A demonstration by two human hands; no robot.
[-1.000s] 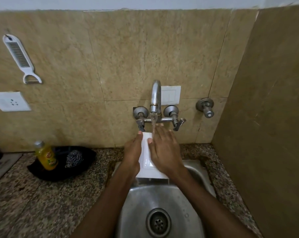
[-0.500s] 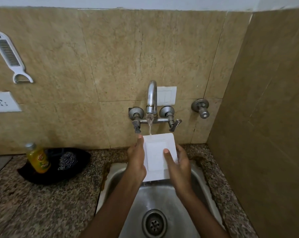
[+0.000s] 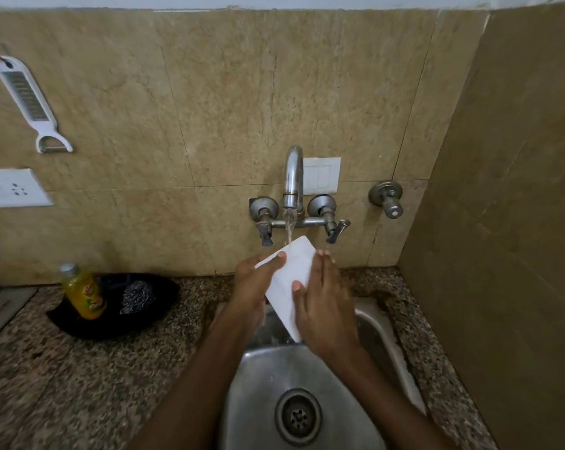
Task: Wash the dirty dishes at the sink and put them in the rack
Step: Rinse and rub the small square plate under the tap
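A white square plate is held over the steel sink, tilted with one corner up under the running tap. Water falls on that top corner. My left hand grips the plate's left edge, thumb on the face. My right hand holds the right edge, fingers straight along it and thumb pressed on the face. The plate's back is hidden. No rack is in view.
On the granite counter to the left lies a black cloth with a yellow soap bottle and a steel scrubber. A grater-peeler and a socket are on the wall. A tiled side wall closes the right.
The plate has turned from square-on to a diamond tilt, its corner now under the stream. My right hand moved from the lower face to the right edge.
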